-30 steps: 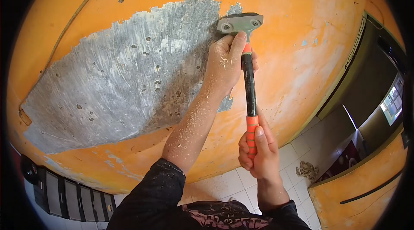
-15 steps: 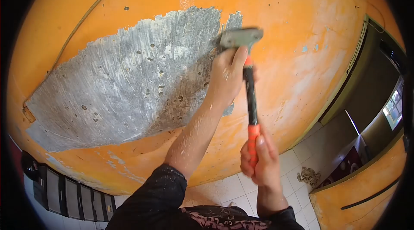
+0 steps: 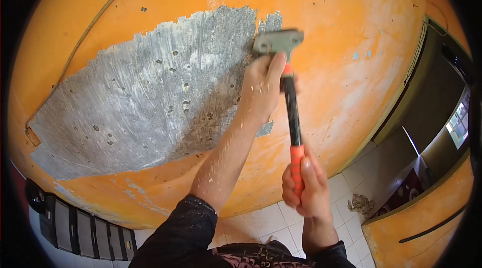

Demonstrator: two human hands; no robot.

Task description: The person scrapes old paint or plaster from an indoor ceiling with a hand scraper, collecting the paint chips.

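- Left hand [image 3: 262, 83] has its fingers wrapped round the neck of a long-handled scraper [image 3: 292, 112], thumb laid up the neck toward the head.
- Right hand [image 3: 310, 183] is lower down, fingers curled snugly round the striped orange grip [image 3: 297, 167], thumb along it.
- So the scraper's pinched in both sets of fingers, black shaft running between them, pretty much upright with a slight lean.
- Grey-green scraper head [image 3: 279, 42] sits just above the left fingers, over the orange wall [image 3: 346, 97]. It's kinda blurry, so can't tell if the blade's actually touching.
- Big bare grey patch [image 3: 135, 102] spreads out left of the left fingers, pitted with little dark holes.
- Pale flakes all over the left forearm [image 3: 228, 155], below those fingers.
- Crumpled cloth [image 3: 360, 204] on the tiled floor [image 3: 266, 222], off to the right of and below the right fingers.
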